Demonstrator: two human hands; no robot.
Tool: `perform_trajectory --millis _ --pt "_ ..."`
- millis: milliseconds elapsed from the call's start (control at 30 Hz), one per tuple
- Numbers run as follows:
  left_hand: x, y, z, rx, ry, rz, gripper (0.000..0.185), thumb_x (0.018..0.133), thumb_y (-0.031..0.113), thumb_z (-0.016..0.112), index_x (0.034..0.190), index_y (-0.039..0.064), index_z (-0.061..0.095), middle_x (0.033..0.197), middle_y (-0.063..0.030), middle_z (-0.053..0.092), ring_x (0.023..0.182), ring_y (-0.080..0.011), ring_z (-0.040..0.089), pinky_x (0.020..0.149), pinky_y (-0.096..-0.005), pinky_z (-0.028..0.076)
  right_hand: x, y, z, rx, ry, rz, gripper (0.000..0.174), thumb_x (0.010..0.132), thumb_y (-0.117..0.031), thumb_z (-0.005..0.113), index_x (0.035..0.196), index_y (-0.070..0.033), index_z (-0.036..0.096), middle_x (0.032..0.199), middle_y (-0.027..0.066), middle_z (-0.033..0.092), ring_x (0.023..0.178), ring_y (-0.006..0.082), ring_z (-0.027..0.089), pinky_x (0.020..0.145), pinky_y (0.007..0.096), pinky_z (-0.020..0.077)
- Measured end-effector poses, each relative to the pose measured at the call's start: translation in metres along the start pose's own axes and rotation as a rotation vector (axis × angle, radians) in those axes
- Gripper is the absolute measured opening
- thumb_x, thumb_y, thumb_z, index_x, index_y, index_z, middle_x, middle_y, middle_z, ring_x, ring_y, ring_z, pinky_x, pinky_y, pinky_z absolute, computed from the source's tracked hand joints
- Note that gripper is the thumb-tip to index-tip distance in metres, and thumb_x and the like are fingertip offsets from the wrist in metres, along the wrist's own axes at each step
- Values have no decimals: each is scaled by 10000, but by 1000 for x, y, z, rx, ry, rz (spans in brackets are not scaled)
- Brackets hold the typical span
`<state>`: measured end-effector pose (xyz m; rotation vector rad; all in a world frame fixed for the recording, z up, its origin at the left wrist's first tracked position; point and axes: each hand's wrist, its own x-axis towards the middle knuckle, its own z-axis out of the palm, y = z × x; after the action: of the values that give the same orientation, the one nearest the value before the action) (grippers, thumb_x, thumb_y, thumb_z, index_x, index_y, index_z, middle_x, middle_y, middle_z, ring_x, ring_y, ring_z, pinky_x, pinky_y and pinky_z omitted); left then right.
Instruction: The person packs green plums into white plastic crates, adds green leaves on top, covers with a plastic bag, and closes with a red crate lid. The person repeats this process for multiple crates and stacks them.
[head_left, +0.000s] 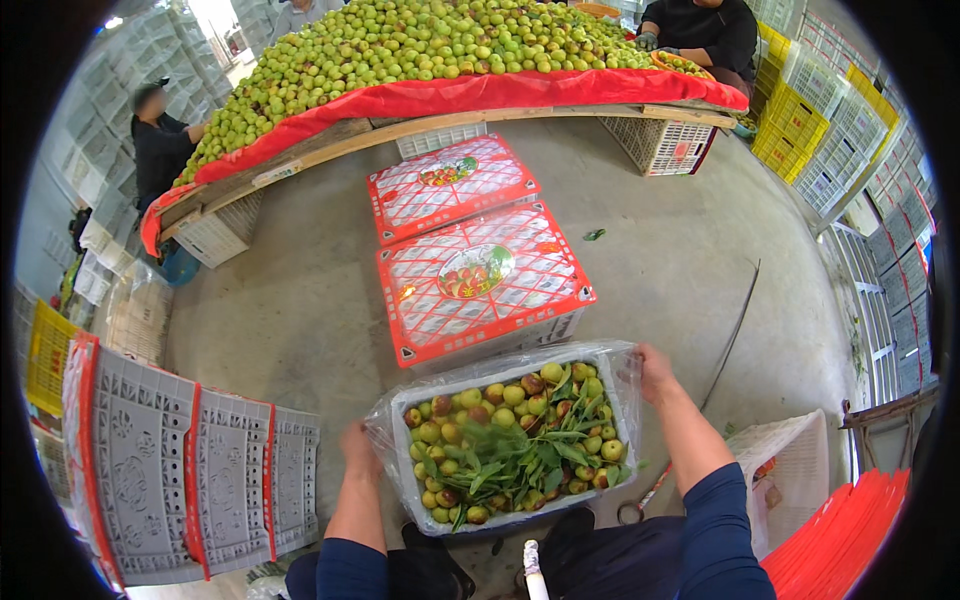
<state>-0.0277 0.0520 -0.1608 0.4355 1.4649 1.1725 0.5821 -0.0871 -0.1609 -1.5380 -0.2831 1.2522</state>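
Note:
In front of me stands a pale plastic crate (525, 516) full of green and reddish-brown jujubes (469, 397). Leafy green sprigs (517, 456) lie over the fruit, mostly toward the near side. A clear plastic liner (628, 361) lines the crate and spills over its rim. At the left side, my left hand (358, 450) grips the liner's edge; motion blurs this hand. My right hand (655, 371) holds the film by the far right corner. The fingers of both hands are partly hidden.
Two crates with red-edged printed lids (480, 281) stand just beyond. Behind them is a table heaped with jujubes (450, 45), with people around it. Stacked grey crates (142, 465) flank my left; a white crate (787, 465), red strips (840, 536) and a thin rod (731, 341) are right.

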Motion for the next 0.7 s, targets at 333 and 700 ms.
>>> perform_trajectory --millis 333,700 --pt "-89 145 64 1002 -486 -87 303 883 201 765 1109 2 729 859 -52 709 624 -126 553 539 -328 445 -95 -129 58 -928 -160 21 340 881 -337 762 1092 -70 746 929 65 738 772 191 650 657 337 505" --pt "-171 216 -3 415 -879 51 215 802 -97 675 813 87 565 823 8 574 650 -116 520 582 -293 435 -185 -147 11 -325 -303 -60 136 882 -95 678 1001 -58 734 695 -37 559 585 66 479 495 272 378"
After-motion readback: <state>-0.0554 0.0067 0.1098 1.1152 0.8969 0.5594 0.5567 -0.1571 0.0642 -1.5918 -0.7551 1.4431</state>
